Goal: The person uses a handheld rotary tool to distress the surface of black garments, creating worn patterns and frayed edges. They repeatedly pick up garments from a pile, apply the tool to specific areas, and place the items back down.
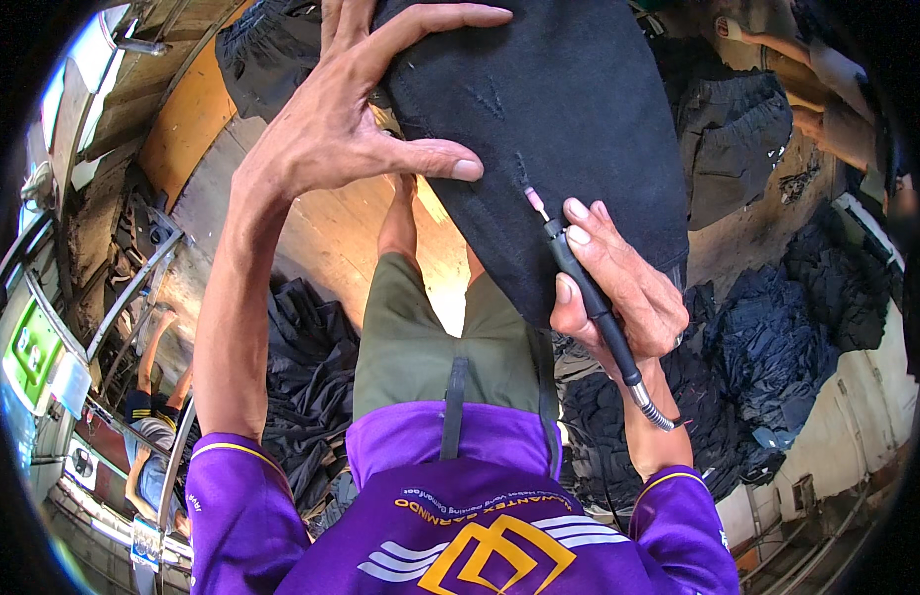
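A dark denim garment (pixel 589 109) is spread in front of me, its lower part tapering toward my lap. Its full shape is cut off at the top edge. My left hand (pixel 331 129) rests at the garment's left side, thumb and forefinger stretched wide over the cloth; its other fingers are partly out of sight. Wrapped round a black pen-shaped rotary grinder (pixel 585 283), my right hand (pixel 633 283) is closed. The grinder's pink stone tip (pixel 534 196) meets the cloth at a short frayed line. Another worn mark (pixel 490 97) shows higher up.
Dark garments lie heaped at the lower left (pixel 306 387) and right (pixel 777 337). More folded dark trousers (pixel 733 129) sit at the upper right, beside another person's arm (pixel 832 134). A further person (pixel 152 436) is at the far left, near metal rails.
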`<action>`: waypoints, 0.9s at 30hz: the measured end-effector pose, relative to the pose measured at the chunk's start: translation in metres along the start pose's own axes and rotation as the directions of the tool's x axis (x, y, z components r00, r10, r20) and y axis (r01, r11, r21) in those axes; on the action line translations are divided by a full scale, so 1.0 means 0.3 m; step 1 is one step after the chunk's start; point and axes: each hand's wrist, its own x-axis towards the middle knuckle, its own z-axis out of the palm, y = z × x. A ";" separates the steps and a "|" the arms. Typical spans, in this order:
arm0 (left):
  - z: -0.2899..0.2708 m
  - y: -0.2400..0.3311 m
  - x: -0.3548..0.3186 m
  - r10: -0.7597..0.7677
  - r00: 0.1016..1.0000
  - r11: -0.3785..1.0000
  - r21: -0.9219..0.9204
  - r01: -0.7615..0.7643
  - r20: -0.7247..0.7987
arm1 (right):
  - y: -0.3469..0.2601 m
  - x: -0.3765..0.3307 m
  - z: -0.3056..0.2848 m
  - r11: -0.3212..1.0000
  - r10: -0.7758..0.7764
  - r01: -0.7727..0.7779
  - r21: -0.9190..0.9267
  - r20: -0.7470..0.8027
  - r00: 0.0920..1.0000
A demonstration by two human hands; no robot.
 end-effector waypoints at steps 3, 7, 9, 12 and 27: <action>0.002 0.001 0.002 0.015 1.000 1.000 0.012 -0.015 -0.015 | 0.002 0.019 -0.008 1.000 -0.003 0.003 0.012 0.001 1.000; -0.001 0.010 0.006 -0.004 1.000 1.000 0.022 0.004 0.004 | 0.043 0.075 0.002 0.997 -0.077 0.076 -0.014 -0.030 0.997; -0.003 0.012 0.006 -0.003 1.000 1.000 0.025 0.003 0.007 | 0.054 0.091 0.013 0.994 -0.104 0.103 -0.024 -0.038 0.994; 0.000 0.005 -0.001 -0.013 1.000 1.000 0.019 0.013 0.012 | 0.055 0.089 0.018 0.993 -0.115 0.113 -0.036 -0.044 0.992; 0.005 -0.030 -0.014 0.045 0.999 0.996 0.080 -0.045 -0.002 | 0.063 -0.013 -0.049 0.998 -0.050 0.047 -0.035 -0.065 0.997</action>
